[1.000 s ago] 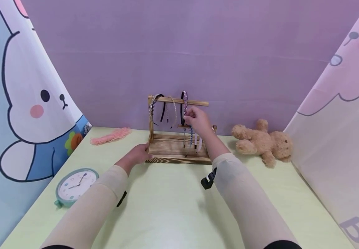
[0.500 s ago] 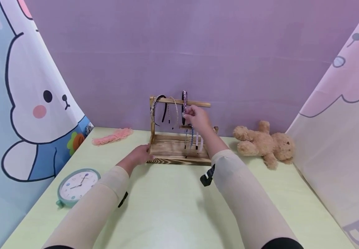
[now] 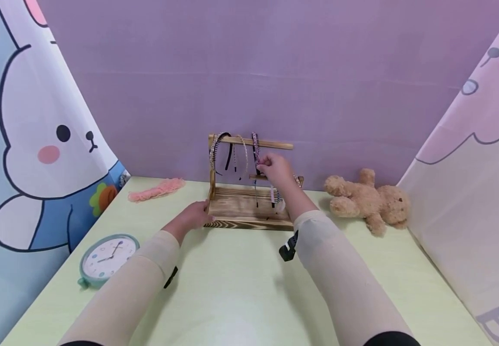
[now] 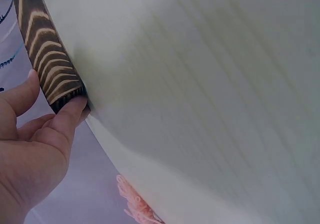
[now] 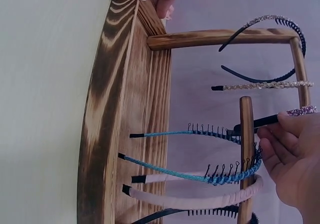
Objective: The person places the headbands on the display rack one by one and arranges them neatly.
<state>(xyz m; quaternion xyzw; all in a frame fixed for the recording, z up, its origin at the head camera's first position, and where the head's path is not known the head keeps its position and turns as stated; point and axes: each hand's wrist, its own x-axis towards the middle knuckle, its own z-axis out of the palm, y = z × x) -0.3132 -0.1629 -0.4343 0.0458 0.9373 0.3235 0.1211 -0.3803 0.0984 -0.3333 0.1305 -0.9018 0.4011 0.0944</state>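
A wooden headband rack [image 3: 232, 207] stands at the back of the table. My left hand [image 3: 193, 215] grips the front left corner of its base, thumb on top in the right wrist view and fingers at the end. My right hand [image 3: 277, 169] pinches a black end of a purple glitter headband [image 5: 302, 111], whose arch lies over the upper rod [image 3: 275, 144]. Further left on that rod hang a black toothed headband with glitter [image 3: 212, 151] and a gold one [image 5: 270, 85]. Below my right hand, a blue headband [image 5: 235, 176] and a pale pink headband [image 5: 215, 200] hang on the lower rod.
A round green clock [image 3: 110, 259] lies at the left, close to my left forearm. Pink yarn [image 3: 156, 190] is behind it. At the right, a brown teddy bear [image 3: 363, 199] lies on its side near the wall.
My right hand has moved down slightly, lowering the purple glitter headband onto the upper rod. A blue headband on the lower rod has shifted right. My left hand keeps its grip.
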